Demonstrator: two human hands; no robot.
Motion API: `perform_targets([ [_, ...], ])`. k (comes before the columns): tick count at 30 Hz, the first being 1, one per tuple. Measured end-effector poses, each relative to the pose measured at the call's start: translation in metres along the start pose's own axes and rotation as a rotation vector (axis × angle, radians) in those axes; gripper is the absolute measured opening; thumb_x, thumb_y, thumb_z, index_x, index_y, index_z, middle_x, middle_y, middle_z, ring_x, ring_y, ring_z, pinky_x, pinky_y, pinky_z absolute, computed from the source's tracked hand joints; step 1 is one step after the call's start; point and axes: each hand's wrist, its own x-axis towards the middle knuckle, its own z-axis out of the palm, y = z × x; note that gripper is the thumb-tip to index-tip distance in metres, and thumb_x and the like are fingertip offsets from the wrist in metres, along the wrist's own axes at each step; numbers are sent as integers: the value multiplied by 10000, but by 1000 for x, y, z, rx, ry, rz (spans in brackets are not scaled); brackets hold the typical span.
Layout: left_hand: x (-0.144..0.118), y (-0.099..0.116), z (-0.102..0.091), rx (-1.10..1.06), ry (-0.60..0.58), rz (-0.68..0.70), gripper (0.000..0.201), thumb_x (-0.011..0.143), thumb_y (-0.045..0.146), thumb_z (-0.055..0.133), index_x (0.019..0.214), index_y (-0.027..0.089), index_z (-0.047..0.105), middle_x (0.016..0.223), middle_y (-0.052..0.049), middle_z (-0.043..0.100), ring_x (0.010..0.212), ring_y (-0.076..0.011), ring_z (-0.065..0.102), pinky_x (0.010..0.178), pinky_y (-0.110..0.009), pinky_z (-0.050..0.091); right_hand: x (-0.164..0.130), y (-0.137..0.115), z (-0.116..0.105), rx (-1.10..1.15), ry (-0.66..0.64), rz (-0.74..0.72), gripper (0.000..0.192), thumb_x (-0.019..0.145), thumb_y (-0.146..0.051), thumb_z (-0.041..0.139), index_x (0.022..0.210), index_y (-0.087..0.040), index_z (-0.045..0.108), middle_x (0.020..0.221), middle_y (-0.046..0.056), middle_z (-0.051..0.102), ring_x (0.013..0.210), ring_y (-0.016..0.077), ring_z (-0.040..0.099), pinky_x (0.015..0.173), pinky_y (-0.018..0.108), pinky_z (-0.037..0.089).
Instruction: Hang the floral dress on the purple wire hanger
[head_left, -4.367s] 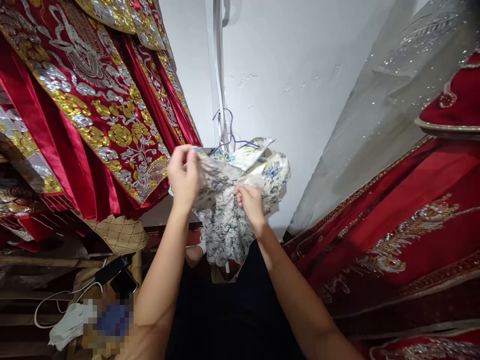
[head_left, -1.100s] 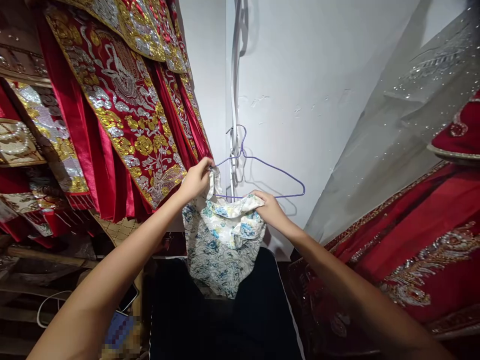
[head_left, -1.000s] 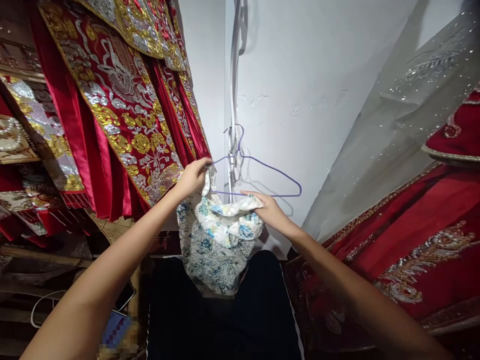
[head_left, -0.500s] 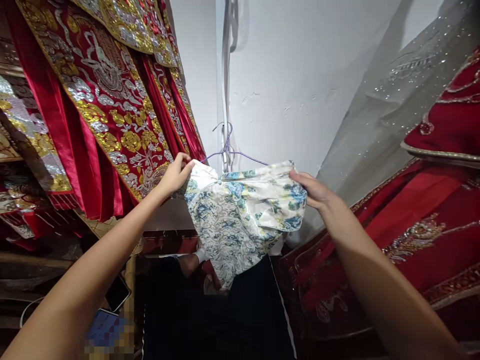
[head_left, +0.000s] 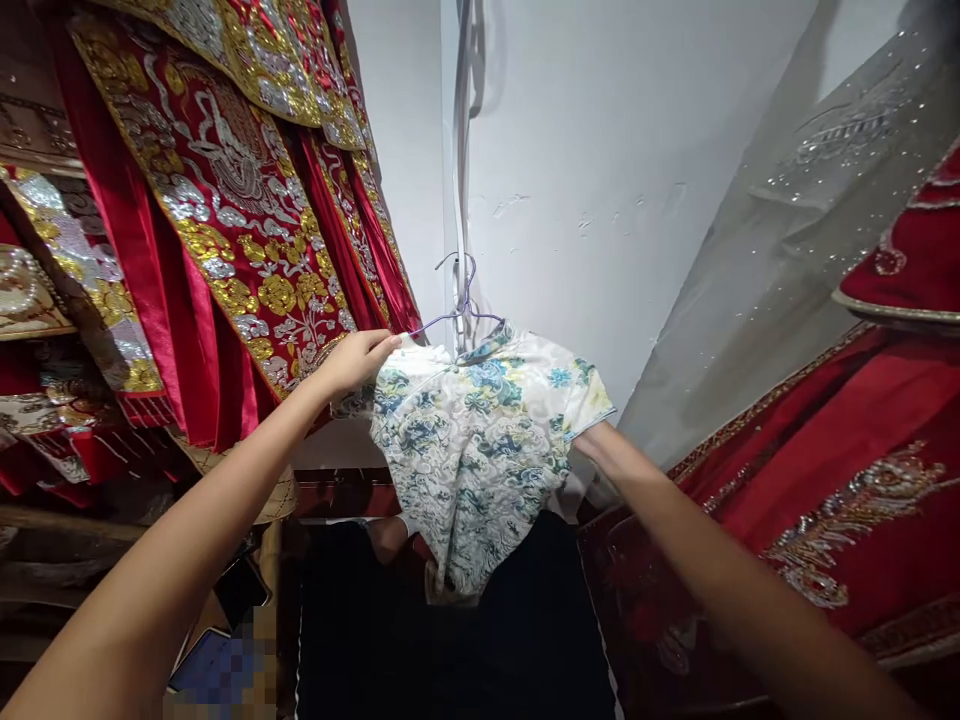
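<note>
A small floral garment [head_left: 480, 450], white with blue and green blossoms, was seen draped over a purple wire hanger [head_left: 459, 312] that hung against the white wall [head_left: 600, 150], by the pale strip running down its corner. The left hand [head_left: 358, 360] was stretched out to the garment's left shoulder, with the fingers [head_left: 381, 345] laid nearly flat against the cloth at the hanger's end; whether the edge was pinched could not be told. The right hand was hidden behind the garment's right sleeve [head_left: 589, 392], only the forearm being visible below it, so the state of its fingers could not be told. To the left of the garment, red robes [head_left: 225, 230] embroidered in gold and silver were hung close, almost touching the left hand. To the right, a grey sequined veil [head_left: 787, 230] and more red embroidered fabric [head_left: 825, 470] were seen. Below the garment, dark cloth [head_left: 450, 640] was spread.
</note>
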Motion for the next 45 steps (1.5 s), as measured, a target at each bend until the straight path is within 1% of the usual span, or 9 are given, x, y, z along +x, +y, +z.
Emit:
perform_targets([
  [8, 32, 16, 15, -17, 252, 50, 311, 958, 416, 471, 905, 179, 665, 881, -70, 688, 837, -216, 609, 757, -313, 459, 49, -43, -11, 39, 163, -109, 343, 720, -535, 785, 820, -224, 683, 676, 0, 688, 683, 215, 705, 608, 307, 576],
  [11, 41, 33, 8, 49, 460, 132, 299, 954, 396, 498, 1095, 193, 666, 1123, -111, 657, 1110, -267, 573, 970, -395, 439, 36, -68, -4, 76, 304, -203, 300, 770, -502, 746, 763, -217, 653, 624, 5, 641, 651, 203, 680, 580, 297, 558],
  [14, 32, 60, -3, -16, 441, 151, 395, 978, 473, 465, 1237, 213, 610, 1058, -100, 650, 1047, -255, 593, 932, -400, 462, 1, -79, 11, 42, 297, -259, 249, 843, -461, 687, 836, -215, 649, 661, -3, 627, 603, 163, 637, 510, 255, 509],
  [18, 15, 92, -7, -202, 105, 110, 450, 963, 581, 456, 1054, 180, 638, 765, -31, 617, 715, -177, 587, 669, -295, 458, -59, -75, 50, -244, -182, -162, 292, 896, -431, 640, 1118, -244, 613, 874, 18, 691, 617, 157, 641, 505, 274, 531],
  [23, -10, 95, -2, -231, -138, -69, 605, 945, 619, 444, 522, 187, 429, 485, 22, 352, 451, -97, 321, 481, -272, 278, -83, -73, 83, -579, -933, -343, 806, 734, -442, 825, 1442, -290, 471, 1447, 116, 533, 1209, 330, 617, 960, 467, 574],
  [29, -47, 90, -28, -406, -314, -6, 523, 979, 563, 408, 669, 188, 600, 578, -13, 539, 488, -108, 421, 498, -257, 345, -26, -58, 68, -932, -400, -597, 887, 835, -379, 723, 1580, -339, 243, 1616, 101, 303, 1480, 387, 314, 1176, 622, 344],
  [34, -55, 97, -29, -466, -299, 34, 401, 988, 511, 433, 828, 196, 623, 674, -29, 625, 572, -132, 522, 590, -265, 449, -1, -35, 88, -1024, -514, -690, 791, 846, -227, 620, 1560, -221, 281, 1555, 155, 406, 1472, 373, 326, 1204, 630, 263],
  [40, -58, 88, -2, -417, -229, 64, 330, 1006, 448, 416, 845, 204, 570, 666, -7, 646, 648, -153, 603, 718, -292, 484, -15, -32, 120, -602, -649, -469, 641, 859, -46, 364, 1463, -261, 356, 1298, 108, 653, 1171, 243, 639, 1000, 502, 517],
  [45, -45, 78, 30, -513, -33, -71, 283, 994, 427, 422, 889, 198, 551, 595, 8, 633, 560, -143, 565, 614, -272, 440, 0, -30, 140, -27, -311, -496, 473, 839, -80, 374, 1272, -271, 374, 1297, 84, 660, 1239, 199, 615, 1118, 515, 439],
])
